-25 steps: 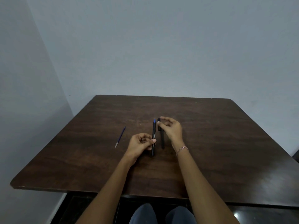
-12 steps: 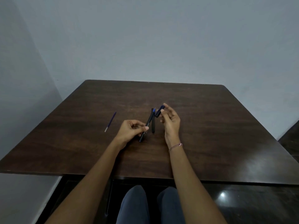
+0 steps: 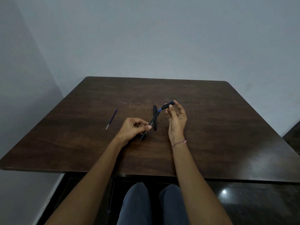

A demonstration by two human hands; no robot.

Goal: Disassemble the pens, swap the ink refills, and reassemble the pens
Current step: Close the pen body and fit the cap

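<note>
My left hand [image 3: 134, 129] pinches a black pen barrel [image 3: 151, 124] with a blue tip, tilted up to the right above the dark wooden table [image 3: 227, 127]. My right hand [image 3: 176, 117] holds a short black pen cap [image 3: 168, 105] between thumb and fingertips, just off the blue tip. A second black pen body [image 3: 155, 117] lies flat on the table behind the held barrel, partly crossed by it. A loose blue ink refill [image 3: 112, 118] with a pale end lies on the table to the left, apart from both hands.
The table stands in a corner with grey walls behind and at the left. Its front edge runs above my knees [image 3: 152, 205]. A dark glossy floor shows at the lower right.
The left hand has lifted and tilted the pen to the right. The right hand has pulled the cap off its blue tip and raised it slightly. The camera view has dipped.
</note>
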